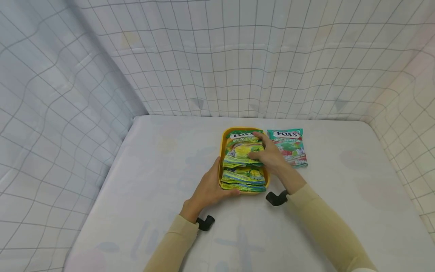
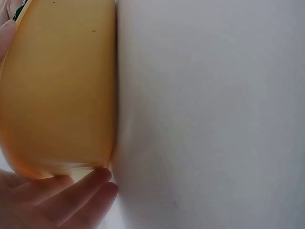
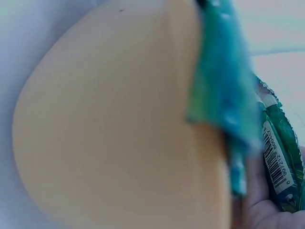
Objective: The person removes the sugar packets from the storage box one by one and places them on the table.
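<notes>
A yellow plastic tray (image 1: pixel 222 141) stands on the white table with several green and yellow candy bags in two groups. My left hand (image 1: pixel 208 190) grips the tray's near left corner, thumb along the front rim. Its fingertips touch the tray's outer wall in the left wrist view. My right hand (image 1: pixel 270 155) holds the top Fox's Spring Tea candy bag (image 1: pixel 242 150) by its right side in the far half of the tray. A barcode shows on the green candy bag (image 3: pixel 279 157) beside the palm in the right wrist view. More candy bags (image 1: pixel 242 178) lie stacked in the near half.
A teal Fox's Mint Blossom candy bag (image 1: pixel 293 148) lies flat on the table, just right of the tray. White grid-patterned cloth (image 1: pixel 244 75) hangs behind the table and along its sides. Black wrist mounts (image 1: pixel 276 198) sit below both hands.
</notes>
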The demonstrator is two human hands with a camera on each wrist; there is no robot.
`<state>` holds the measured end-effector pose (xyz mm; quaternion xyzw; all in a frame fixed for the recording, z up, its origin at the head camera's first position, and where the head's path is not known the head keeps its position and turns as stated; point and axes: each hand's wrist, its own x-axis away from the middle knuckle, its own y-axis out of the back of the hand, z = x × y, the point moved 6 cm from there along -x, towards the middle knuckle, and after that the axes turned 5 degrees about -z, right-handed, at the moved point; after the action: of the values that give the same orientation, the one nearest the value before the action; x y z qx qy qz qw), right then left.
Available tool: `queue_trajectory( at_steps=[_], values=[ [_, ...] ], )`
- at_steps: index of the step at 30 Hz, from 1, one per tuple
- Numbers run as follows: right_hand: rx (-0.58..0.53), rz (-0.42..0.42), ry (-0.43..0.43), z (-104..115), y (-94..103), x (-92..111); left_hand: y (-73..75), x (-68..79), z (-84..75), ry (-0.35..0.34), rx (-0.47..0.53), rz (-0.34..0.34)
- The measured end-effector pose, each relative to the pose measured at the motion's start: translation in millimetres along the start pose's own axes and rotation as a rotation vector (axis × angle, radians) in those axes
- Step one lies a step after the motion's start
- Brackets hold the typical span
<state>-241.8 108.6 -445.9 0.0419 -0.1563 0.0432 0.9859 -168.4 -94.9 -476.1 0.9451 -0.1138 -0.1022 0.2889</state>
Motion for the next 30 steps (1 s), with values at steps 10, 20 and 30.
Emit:
queue_trajectory(
  at_steps=[10, 20, 30],
  values=[
    [-0.018, -0.022, 0.013, 1.1, 19.5, 4.0, 1.4, 0.8, 1.8, 0.048, -0.031, 0.001],
    [-0.041, -0.033, 0.068, 2.2, 42.0, 10.6, 1.0, 0.7, 0.9, 0.037, -0.019, 0.003],
    [-0.12, -0.035, 0.097, 9.8, 76.7, 18.4, 0.6, 0.6, 0.8, 0.031, -0.033, 0.0]
  ],
)
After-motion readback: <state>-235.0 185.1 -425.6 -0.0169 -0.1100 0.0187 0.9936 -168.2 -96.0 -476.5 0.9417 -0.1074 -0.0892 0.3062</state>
